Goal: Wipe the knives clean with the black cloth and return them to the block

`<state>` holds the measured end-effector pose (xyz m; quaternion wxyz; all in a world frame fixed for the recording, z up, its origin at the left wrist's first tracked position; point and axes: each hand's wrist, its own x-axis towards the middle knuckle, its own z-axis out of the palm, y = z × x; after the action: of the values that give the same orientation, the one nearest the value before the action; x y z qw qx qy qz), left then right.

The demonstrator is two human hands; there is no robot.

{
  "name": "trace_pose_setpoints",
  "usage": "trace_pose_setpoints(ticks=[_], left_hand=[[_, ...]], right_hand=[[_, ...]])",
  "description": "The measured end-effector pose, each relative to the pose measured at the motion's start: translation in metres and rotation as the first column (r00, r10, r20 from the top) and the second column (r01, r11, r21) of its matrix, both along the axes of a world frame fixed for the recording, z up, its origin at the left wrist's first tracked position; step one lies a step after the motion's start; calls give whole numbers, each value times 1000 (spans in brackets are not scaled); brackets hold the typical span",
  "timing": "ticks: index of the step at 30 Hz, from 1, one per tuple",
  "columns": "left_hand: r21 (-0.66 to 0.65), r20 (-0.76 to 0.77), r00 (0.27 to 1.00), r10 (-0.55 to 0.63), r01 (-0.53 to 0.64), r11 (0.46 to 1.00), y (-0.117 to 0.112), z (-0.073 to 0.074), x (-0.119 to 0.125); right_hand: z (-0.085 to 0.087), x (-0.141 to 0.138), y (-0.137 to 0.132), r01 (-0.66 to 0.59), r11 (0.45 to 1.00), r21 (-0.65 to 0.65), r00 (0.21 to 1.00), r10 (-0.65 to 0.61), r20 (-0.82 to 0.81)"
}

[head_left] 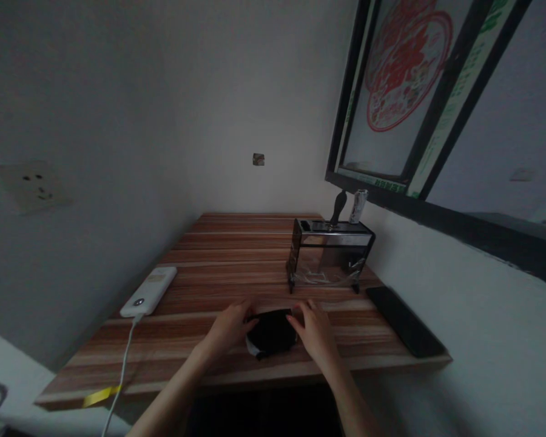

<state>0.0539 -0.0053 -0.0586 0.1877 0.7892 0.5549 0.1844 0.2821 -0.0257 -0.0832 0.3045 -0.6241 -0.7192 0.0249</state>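
Observation:
A small black, soft-looking folded piece (273, 332) lies near the front of the wood-grain table (236, 261). A pale patch shows at its near left corner, and I cannot make out its exact kind. My left hand (232, 325) grips its left edge, the thumb on top and the fingers curled behind. On the opposite side, my right hand (313, 328) pinches the upper right edge between thumb and fingers. Both forearms reach in from the near side.
A knife rack (330, 243) with a black-handled knife stands beyond my right hand. Along the right edge lies a dark phone-like slab (404, 321). A white power bank (150, 291) with a white cable (126, 358) is at left, near yellow tape (101, 396). Walls border the table.

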Motion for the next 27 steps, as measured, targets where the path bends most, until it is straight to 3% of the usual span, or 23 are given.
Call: trace_pose_setpoints(ticks=[4,9,14,17,21,27], left_hand=[[13,8,1000,1,-2,1000,-2,-2,5],[0,82,996,-35,36,999,-2,1,19],[22,218,963,-159,159,987,13,5,66],[31,278,941,-192,191,981,28,0,107],[42,319,910,-265,265,963,40,-10,151],[74,281,907,-313,304,950,35,-20,162]], right_hand=[[-7,-2,2,-33,999,-12,997,32,-74],[-12,1,1,-117,992,51,899,128,-419],[-12,40,3,47,994,98,767,27,-641],[-15,80,8,134,986,101,749,-34,-661],[-19,125,9,128,989,73,782,-55,-621],[-20,134,0,221,975,33,885,-186,-426]])
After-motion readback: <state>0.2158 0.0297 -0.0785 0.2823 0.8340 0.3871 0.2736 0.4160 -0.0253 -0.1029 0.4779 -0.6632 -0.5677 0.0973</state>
